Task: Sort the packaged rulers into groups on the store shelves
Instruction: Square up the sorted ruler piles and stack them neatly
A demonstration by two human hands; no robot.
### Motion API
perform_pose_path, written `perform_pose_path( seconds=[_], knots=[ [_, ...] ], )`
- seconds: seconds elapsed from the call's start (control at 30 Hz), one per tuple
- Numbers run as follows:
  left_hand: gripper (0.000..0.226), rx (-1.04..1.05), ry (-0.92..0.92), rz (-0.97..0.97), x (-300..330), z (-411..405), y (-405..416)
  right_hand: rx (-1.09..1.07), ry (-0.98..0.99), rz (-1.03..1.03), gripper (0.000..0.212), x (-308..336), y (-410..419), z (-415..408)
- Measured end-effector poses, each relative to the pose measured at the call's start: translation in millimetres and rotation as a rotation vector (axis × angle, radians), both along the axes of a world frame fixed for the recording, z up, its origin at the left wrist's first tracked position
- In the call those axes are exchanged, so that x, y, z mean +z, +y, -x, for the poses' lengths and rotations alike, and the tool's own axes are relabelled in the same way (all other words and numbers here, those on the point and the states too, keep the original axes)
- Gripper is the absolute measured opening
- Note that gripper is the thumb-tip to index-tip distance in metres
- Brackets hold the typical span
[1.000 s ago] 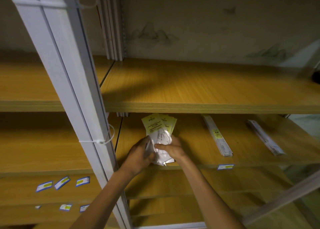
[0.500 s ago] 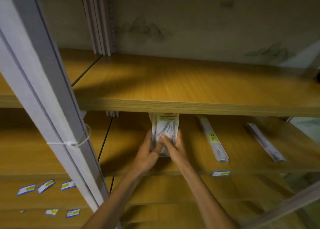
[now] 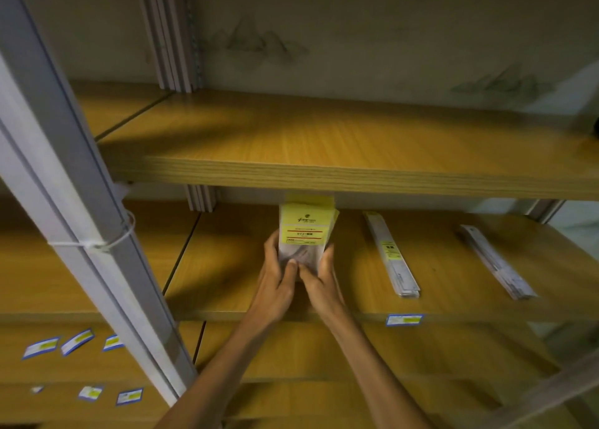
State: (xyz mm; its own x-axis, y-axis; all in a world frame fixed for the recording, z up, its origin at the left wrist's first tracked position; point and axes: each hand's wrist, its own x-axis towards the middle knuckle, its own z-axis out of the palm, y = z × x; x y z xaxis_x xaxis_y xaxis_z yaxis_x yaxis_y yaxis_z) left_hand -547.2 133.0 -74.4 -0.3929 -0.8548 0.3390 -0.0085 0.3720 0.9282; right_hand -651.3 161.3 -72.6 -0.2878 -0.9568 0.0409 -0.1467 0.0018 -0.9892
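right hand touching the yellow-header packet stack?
Touching. The head view shows the right hand with its fingers curled against the right edge of the yellow-header packet stack and its thumb on the front.

Dim, yellowish light over wood-grain shelf boards (image 3: 324, 143) on grey metal uprights (image 3: 74, 201). Pale wall (image 3: 356, 39) behind, faint mountain-ish print. Small blue-edged price labels (image 3: 404, 319) on shelf fronts.

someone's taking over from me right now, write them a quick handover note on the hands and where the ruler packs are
Left hand and right hand: both grip the yellow-header pack stack on the middle shelf, squaring it up.
Done, it seems: two long ruler groups lie to the right, the nearer long pack and the far long pack.
Left: release the stack as its own group; other packs are not in view.
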Motion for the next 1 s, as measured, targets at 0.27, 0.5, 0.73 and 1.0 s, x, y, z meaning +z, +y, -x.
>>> perform_pose_path(
  seconds=[0.27,0.5,0.73,1.0],
  knots=[
    [0.041,0.041,-0.095,0.027,-1,4,-4,0.025,0.007,-0.037,0.059,4,-3,-2],
    [0.042,0.025,-0.118,0.016,-3,3,-7,0.040,0.020,-0.084,0.059,2,-7,0],
    [0.041,0.023,-0.136,0.010,-2,4,-10,0.038,0.057,-0.123,0.058,4,-3,2],
    [0.023,0.068,-0.296,-0.096,9,-11,-22,0.013,0.053,-0.223,0.067,8,-7,6]
  ],
)
